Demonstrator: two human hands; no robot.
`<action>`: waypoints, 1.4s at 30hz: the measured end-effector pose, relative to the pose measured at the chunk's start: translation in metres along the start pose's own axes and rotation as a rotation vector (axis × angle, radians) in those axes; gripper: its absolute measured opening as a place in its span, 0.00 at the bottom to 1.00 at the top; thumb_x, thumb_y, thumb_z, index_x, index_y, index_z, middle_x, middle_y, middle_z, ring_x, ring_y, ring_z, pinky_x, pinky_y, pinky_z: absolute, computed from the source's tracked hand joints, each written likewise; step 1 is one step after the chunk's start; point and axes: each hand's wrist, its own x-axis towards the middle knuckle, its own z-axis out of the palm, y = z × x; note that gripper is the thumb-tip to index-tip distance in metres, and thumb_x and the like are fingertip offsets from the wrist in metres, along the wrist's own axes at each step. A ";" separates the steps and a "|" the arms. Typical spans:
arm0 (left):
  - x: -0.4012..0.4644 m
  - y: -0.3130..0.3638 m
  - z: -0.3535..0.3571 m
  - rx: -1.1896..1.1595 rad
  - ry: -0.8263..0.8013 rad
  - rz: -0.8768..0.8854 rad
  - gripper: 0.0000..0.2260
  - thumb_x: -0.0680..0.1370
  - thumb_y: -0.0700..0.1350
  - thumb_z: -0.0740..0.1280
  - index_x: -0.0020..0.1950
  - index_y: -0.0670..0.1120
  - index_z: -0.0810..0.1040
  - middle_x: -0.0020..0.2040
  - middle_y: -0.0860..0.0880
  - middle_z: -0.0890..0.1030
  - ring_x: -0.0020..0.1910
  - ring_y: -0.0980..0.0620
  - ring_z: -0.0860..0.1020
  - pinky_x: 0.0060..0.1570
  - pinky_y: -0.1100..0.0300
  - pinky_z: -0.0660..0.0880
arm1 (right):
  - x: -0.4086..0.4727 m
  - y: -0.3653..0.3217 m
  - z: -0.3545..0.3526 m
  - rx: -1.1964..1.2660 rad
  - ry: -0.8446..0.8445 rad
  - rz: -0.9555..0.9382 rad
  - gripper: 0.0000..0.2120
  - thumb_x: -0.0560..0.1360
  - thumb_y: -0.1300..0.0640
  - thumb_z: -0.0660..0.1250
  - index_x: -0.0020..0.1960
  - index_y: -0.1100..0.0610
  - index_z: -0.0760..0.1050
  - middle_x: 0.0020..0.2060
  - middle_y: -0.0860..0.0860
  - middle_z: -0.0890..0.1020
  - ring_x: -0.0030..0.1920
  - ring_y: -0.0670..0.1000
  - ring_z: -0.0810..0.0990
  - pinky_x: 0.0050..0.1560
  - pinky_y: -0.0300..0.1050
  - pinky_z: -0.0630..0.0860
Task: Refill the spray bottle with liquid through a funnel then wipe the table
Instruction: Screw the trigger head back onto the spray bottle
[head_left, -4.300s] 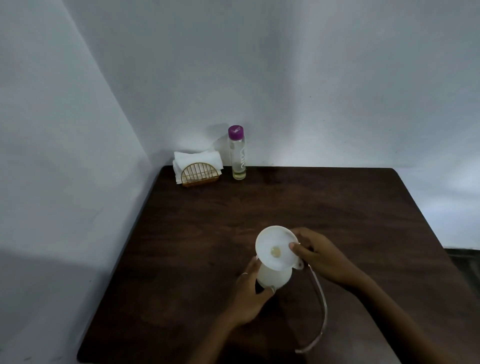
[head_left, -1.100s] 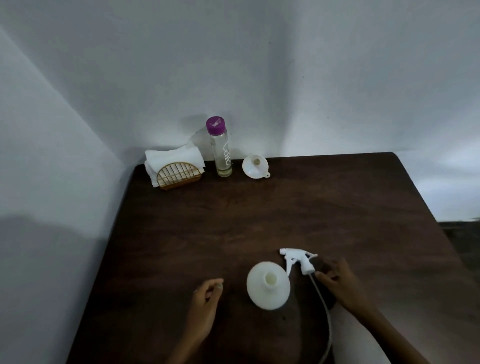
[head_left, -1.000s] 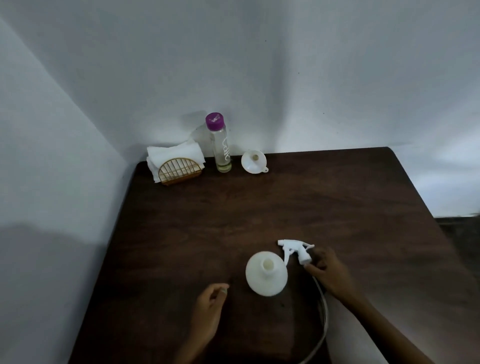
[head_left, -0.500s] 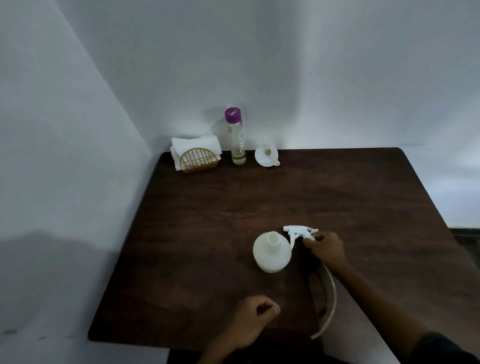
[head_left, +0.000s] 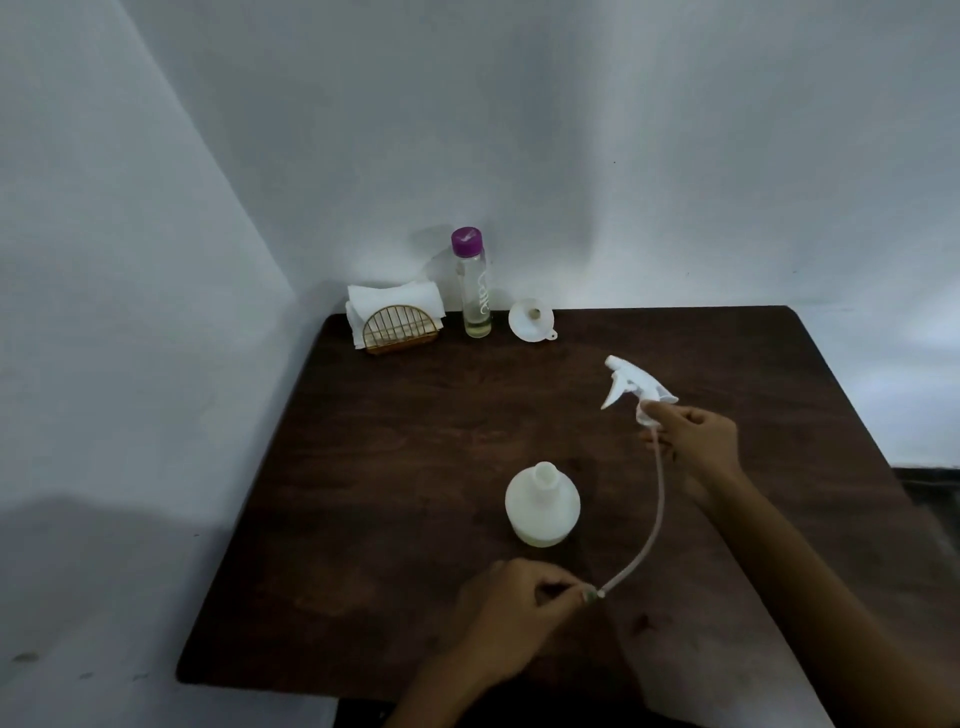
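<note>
Lifted off the surface, the spray head now hangs in right-hand fingers while left fingers pinch its tube end, probably for feeding into the open spray bottle mid-surface.

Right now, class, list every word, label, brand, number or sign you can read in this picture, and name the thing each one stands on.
White vertical lettering on the clear glass bottle with the purple cap: too blurred to read for certain.
Spray bottle body: no print visible.
Trigger sprayer head: no print visible.
White funnel: no print visible.
Napkins in the gold wire holder: no print visible.
</note>
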 end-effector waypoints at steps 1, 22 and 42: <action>-0.001 0.004 -0.003 0.059 0.035 0.014 0.13 0.73 0.64 0.61 0.54 0.65 0.79 0.48 0.66 0.83 0.46 0.66 0.80 0.52 0.63 0.77 | -0.002 -0.004 0.001 0.017 0.009 -0.023 0.04 0.71 0.61 0.71 0.43 0.61 0.78 0.38 0.56 0.82 0.35 0.49 0.80 0.34 0.37 0.79; 0.024 0.016 -0.020 -0.571 -0.134 -0.134 0.09 0.78 0.44 0.67 0.53 0.40 0.82 0.41 0.49 0.85 0.33 0.56 0.80 0.36 0.68 0.75 | -0.054 -0.069 0.053 0.197 -0.074 -0.389 0.14 0.71 0.59 0.72 0.55 0.61 0.77 0.44 0.55 0.84 0.40 0.51 0.84 0.39 0.37 0.81; 0.081 0.018 -0.030 0.250 0.253 0.311 0.08 0.80 0.41 0.61 0.58 0.49 0.72 0.54 0.48 0.81 0.53 0.53 0.79 0.57 0.54 0.74 | -0.076 -0.116 0.058 0.429 -0.123 -0.422 0.17 0.72 0.58 0.71 0.58 0.61 0.72 0.45 0.57 0.83 0.42 0.53 0.85 0.41 0.39 0.79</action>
